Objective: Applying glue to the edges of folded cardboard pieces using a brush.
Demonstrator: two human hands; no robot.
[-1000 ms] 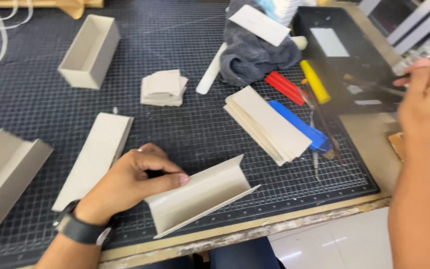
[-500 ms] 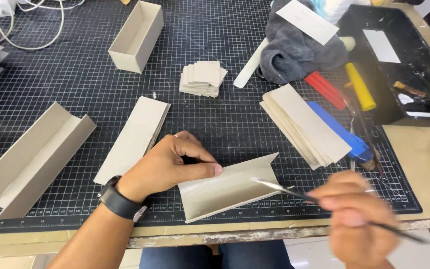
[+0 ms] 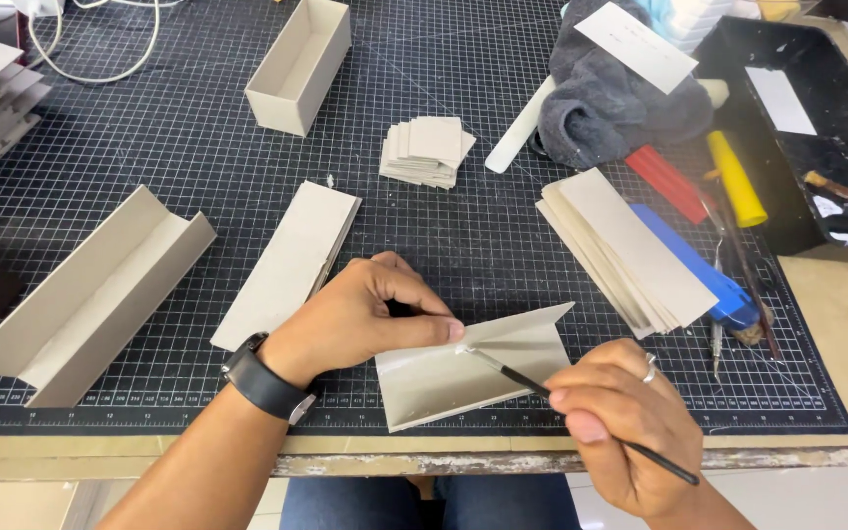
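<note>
Bare forearms, no sleeves in sight, a black wristwatch [image 3: 265,385] strapped on the left wrist, a silver ring [image 3: 649,368] on the right hand [image 3: 620,422], blue trousers [image 3: 434,503] below.

Bright, even light falls from overhead, and shadows stay short and soft; the left hand [image 3: 365,319] casts a small dark patch beneath its fingers. A pale sheen lies on the folded grey card [image 3: 473,368] and faintly on the black tray [image 3: 817,211]. Focus is sharp at centre, and the grid lines of the cutting mat [image 3: 198,147] bow slightly toward the edges.
</note>
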